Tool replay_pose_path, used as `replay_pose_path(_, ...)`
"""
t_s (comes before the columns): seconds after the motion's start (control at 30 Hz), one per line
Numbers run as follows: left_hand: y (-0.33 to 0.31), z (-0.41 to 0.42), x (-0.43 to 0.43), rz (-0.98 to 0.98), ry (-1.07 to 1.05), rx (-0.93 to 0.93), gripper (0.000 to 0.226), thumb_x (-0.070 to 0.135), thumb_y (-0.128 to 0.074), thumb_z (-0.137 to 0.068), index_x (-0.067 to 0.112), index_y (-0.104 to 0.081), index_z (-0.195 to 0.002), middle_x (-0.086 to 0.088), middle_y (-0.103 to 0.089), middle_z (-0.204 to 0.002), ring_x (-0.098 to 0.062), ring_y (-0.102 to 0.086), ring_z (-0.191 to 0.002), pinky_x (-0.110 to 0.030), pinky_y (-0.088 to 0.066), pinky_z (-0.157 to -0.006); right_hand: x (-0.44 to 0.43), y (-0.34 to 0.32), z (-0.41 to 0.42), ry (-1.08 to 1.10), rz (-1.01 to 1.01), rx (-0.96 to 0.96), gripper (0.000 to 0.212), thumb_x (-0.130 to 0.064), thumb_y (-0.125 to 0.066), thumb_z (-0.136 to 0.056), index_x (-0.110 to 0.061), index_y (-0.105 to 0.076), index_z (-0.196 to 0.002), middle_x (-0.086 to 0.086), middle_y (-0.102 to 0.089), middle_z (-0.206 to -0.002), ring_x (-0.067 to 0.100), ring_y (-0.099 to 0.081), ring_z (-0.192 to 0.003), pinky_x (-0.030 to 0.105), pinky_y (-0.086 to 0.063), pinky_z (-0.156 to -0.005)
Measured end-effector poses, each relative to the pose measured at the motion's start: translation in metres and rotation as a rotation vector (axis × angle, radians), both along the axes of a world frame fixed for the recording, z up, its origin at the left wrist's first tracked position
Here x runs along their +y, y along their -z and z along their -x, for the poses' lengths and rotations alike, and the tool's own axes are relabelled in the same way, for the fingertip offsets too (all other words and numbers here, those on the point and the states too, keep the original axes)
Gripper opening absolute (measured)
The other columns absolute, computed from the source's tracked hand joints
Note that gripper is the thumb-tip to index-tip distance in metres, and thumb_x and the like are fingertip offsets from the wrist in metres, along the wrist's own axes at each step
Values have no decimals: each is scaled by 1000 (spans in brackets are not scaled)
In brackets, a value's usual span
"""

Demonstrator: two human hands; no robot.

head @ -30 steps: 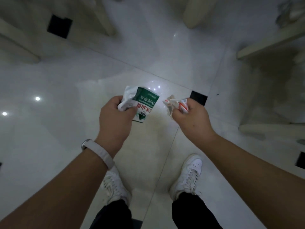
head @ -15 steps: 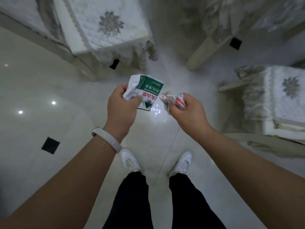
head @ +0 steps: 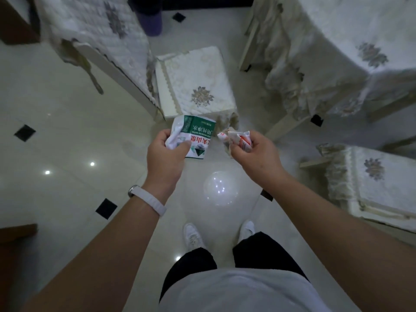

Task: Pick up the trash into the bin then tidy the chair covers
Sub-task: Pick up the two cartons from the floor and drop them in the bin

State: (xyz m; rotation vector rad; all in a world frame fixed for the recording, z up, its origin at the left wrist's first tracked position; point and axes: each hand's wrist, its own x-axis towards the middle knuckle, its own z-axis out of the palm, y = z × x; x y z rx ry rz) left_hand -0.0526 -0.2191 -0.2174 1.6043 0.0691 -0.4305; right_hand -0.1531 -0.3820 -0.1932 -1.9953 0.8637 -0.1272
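Observation:
My left hand (head: 166, 154) grips a crumpled green-and-white wrapper (head: 198, 135) with red print, held at chest height. To its right, my right hand (head: 256, 154) pinches a smaller white-and-red crumpled wrapper (head: 236, 138). The two pieces of trash are a short gap apart. Just beyond them stands a stool with a white quilted chair cover (head: 198, 84) bearing a flower motif. Another covered chair (head: 378, 188) sits at the right. A dark purple rounded container (head: 150, 19) stands on the floor at the top; I cannot tell whether it is the bin.
A covered chair back (head: 94, 30) slants across the upper left. A table under a lace-edged cloth (head: 337, 46) fills the upper right, with a chair leg (head: 283, 127) below it. The glossy tile floor (head: 67, 131) has black diamond insets. My white shoes (head: 193, 235) are below.
The view has lifted from the bare floor toward the chairs and table, and the stool has come in front of my hands. Both hands keep holding their wrappers at the same spacing.

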Motion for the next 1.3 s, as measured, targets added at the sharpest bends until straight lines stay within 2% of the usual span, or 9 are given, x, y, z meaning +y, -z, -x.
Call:
replay_pose_path(0.13, -14, -11, 14, -6, -38, -21, 23, 2, -72, -84, 23, -64, -89, 4, -72, -87, -10, -68, -75, -24, -50, -60, 6, -12, -19, -29, -33, -41, 24, -35, -69, -86, -14, -60, -79, -7, -54, -62, 4, -43, -53, 23, -37, -51)
replay_pose_path(0.23, -20, -24, 13, -10, -74, -16, 22, 2, -72, -84, 20, -64, -91, 0, -72, -90, -11, -68, -74, -24, -49, -59, 2, -13, -36, -70, -17, -49, 30, -41, -67, -85, -11, -62, -85, 6, -63, -73, 10, -49, -61, 27, -41, -56)
replay_pose_path(0.4, -29, -53, -2, -28, -113, -19, 22, 1, -72, -84, 20, -64, -92, 1, -72, -88, -7, -67, -70, -21, -49, -57, -16, -10, -71, -103, -50, -58, 40, -43, -66, -83, -4, -57, -84, 12, -56, -69, 11, -42, -59, 27, -36, -54)
replay_pose_path(0.53, -38, -85, -15, -63, -167, -30, 19, -1, -72, -84, 14, -64, -92, -1, -72, -87, -8, -66, -67, -20, -48, -54, -34, -15, -112, -131, -86, -86, 50, -47, -68, -82, -1, -48, -78, 2, -43, -64, 12, -36, -59, 28, -31, -53)
replay_pose_path(0.67, -59, -118, -26, -101, -232, -56, 18, 1, -72, -84, 14, -64, -93, 0, -73, -88, -10, -69, -72, -21, -50, -56, -49, -33, -160, -203, -130, -116, 64, -67, -62, -69, -6, -59, -86, 0, -61, -74, 14, -52, -65, 26, -43, -58)
replay_pose_path(0.77, -75, -141, -25, -107, -286, -91, 17, 2, -72, -85, 12, -64, -96, -2, -73, -92, -10, -71, -75, -22, -51, -58, -51, -42, -196, -278, -119, -148, 46, -47, -65, -80, -3, -52, -80, 1, -52, -69, 13, -44, -61, 29, -36, -57)
replay_pose_path(0.9, -90, -160, -8, -143, -369, -152, 17, 3, -72, -85, 15, -64, -94, -3, -73, -91, -6, -68, -69, -20, -48, -54, -36, -53, -238, -381, -148, -165, 27, -35, -67, -87, -14, -54, -75, -4, -55, -66, 11, -48, -60, 28, -38, -57)
replay_pose_path(1.13, -93, -195, 54, -158, -528, -144, 18, 6, -73, -86, 17, -64, -97, 5, -71, -88, -1, -67, -66, -20, -50, -55, 19, -68, -291, -497, -192, -191, 28, -35, -67, -84, -8, -59, -82, -1, -55, -68, 8, -48, -60, 24, -38, -55)
replay_pose_path(1.3, -83, -229, 99, -118, -533, -138, 20, 5, -73, -86, 21, -64, -93, 6, -72, -88, -1, -67, -68, -19, -50, -55, 64, -71, -330, -530, -162, -184, 30, -33, -66, -86, -12, -51, -72, -8, -48, -61, 2, -41, -52, 17, -33, -48)
